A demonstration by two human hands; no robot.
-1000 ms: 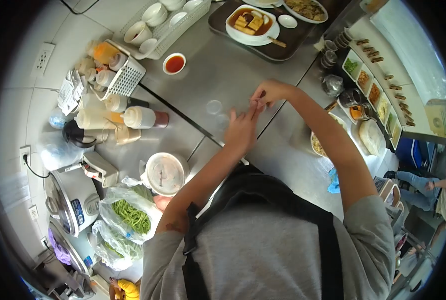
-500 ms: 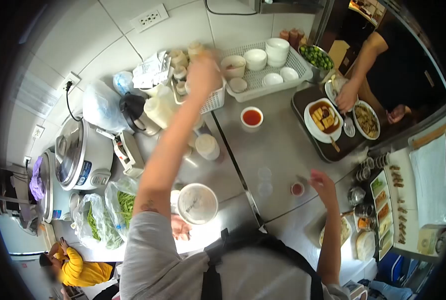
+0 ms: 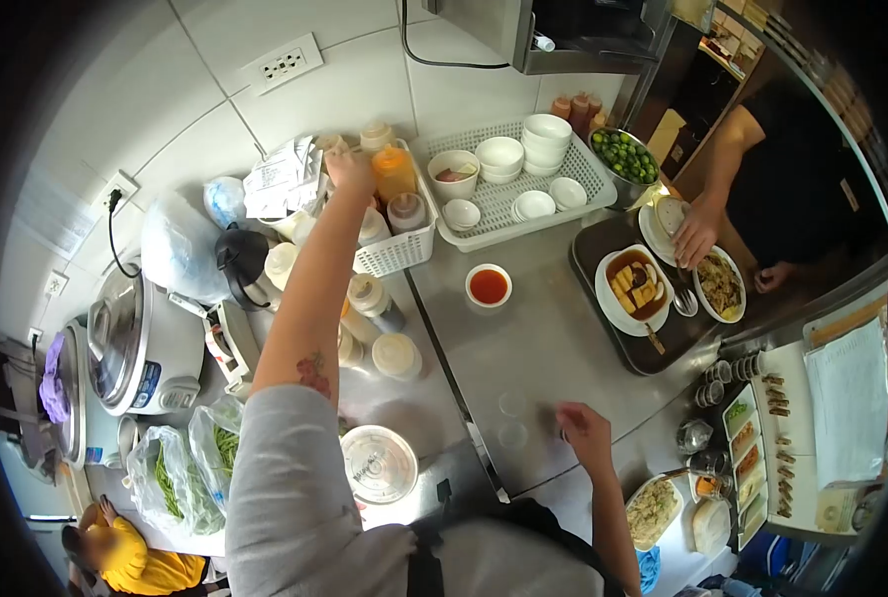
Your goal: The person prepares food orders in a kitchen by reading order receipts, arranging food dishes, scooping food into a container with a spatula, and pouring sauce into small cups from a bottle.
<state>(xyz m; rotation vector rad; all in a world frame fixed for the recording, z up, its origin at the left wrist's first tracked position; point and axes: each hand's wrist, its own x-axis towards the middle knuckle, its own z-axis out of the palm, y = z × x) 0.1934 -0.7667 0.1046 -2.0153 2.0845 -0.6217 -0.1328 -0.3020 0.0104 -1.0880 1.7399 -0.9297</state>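
Observation:
My left hand (image 3: 349, 169) reaches over the white basket (image 3: 396, 256) by the wall, its fingers closed around the top of a squeeze bottle that the hand mostly hides. Right of it in the basket stands an orange squeeze bottle (image 3: 394, 173). Low over the steel counter, my right hand (image 3: 585, 435) has curled fingers around a small sauce cup; just a bit of pale rim shows at the fingertips. Two clear round lids (image 3: 512, 435) lie left of that hand. A white bowl of red sauce (image 3: 489, 287) sits farther back.
A tray (image 3: 585, 249) with dishes stands at right, where another person's hand (image 3: 697, 234) touches a plate. White bowls fill a perforated rack (image 3: 503, 231) behind. More squeeze bottles (image 3: 396, 355) and a lidded tub (image 3: 378, 466) stand near my left arm. Rice cookers (image 3: 145, 338) are far left.
My left hand has moved left from in front of the orange bottle to another bottle. My right hand has closed over the small sauce cup, which stood uncovered before. The view has tilted up.

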